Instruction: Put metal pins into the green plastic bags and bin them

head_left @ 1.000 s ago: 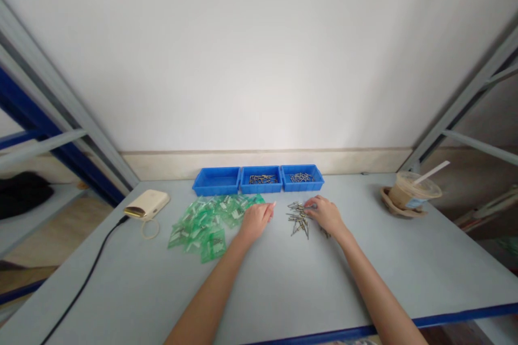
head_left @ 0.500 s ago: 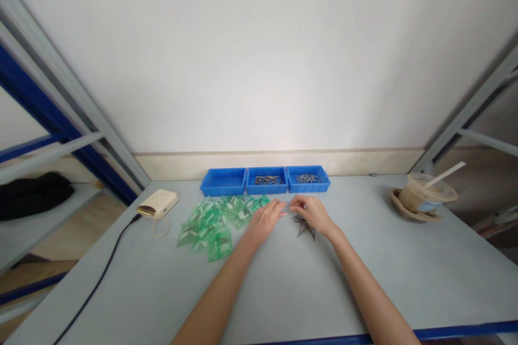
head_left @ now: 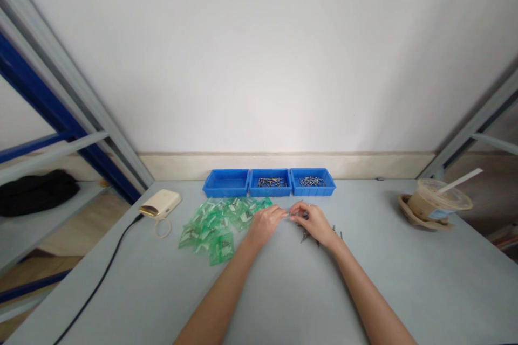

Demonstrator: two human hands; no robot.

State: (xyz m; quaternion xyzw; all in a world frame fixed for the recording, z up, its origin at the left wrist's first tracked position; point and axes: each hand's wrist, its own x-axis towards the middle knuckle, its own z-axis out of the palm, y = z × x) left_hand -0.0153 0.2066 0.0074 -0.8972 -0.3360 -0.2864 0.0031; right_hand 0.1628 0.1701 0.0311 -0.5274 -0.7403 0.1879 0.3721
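Observation:
My left hand (head_left: 265, 225) is closed, its fingertips pinched together; what they hold is too small to make out. Facing it, my right hand (head_left: 314, 222) pinches a thin metal screw (head_left: 291, 214) whose end points at the left fingertips. Beneath and around my right hand lies a loose pile of dark screws (head_left: 305, 235), partly covered by the fingers and palm. Left of my left hand, green plastic zip bags (head_left: 222, 248) are heaped on the table, several with small metal pieces inside.
Three blue trays stand in a row by the wall: the left tray (head_left: 226, 183) shows a bare floor, the middle tray (head_left: 270, 192) and right tray (head_left: 313, 191) hold screws. A cream device (head_left: 162, 203) with a black cable (head_left: 107, 269) sits left, a drink cup (head_left: 435, 202) right.
My fingertips have come closer together, and a thin metal screw now shows between them. My right hand covers more of the pile, with a few screws now visible right of its wrist.

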